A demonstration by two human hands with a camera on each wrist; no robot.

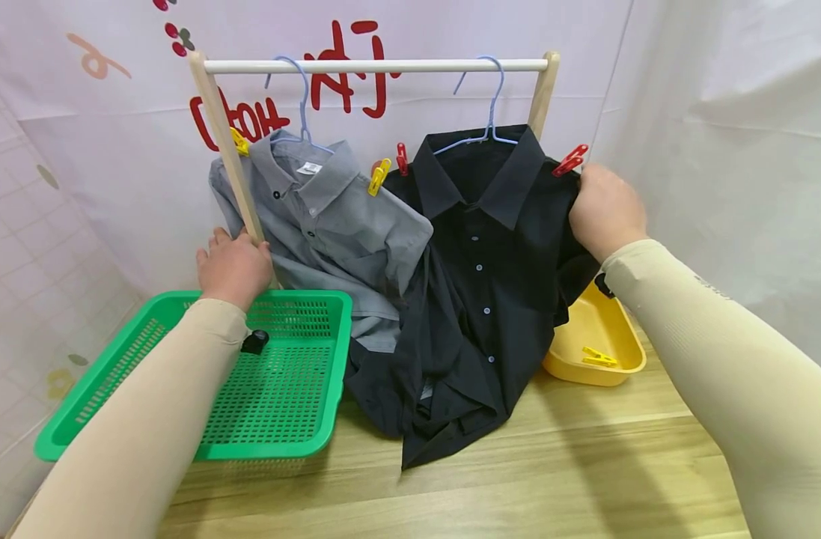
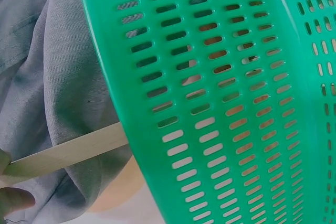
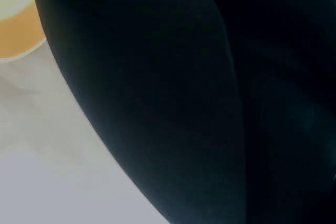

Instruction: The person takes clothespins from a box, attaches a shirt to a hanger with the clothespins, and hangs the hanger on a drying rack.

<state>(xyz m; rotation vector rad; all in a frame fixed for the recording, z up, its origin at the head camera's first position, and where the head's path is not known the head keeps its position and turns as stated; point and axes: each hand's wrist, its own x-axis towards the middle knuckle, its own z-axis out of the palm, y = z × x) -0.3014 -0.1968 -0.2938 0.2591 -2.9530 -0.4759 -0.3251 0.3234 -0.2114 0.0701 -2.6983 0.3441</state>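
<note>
A grey shirt [image 1: 346, 224] and a black shirt [image 1: 480, 277] hang side by side on blue wire hangers [image 1: 492, 101] from the rack's white rod [image 1: 397, 66]. My left hand [image 1: 235, 266] grips the rack's left wooden post [image 1: 231, 161]; in the left wrist view, fingertips [image 2: 16, 201] show around that post. With curled fingers my right hand [image 1: 608, 209] holds the black shirt at its shoulder, beside a red clothespin [image 1: 572, 160]. Another red clothespin [image 1: 402, 159] sits on its other shoulder. Yellow clothespins [image 1: 379, 177] are on the grey shirt. Black cloth [image 3: 147, 98] fills most of the right wrist view.
A green perforated basket [image 1: 339, 374] stands at the left, under my left forearm. Behind the black shirt, at the right, is a yellow tray [image 1: 595, 374] with a yellow clothespin [image 1: 599, 358] in it. All stand on a wooden table [image 1: 450, 501] before a white curtain.
</note>
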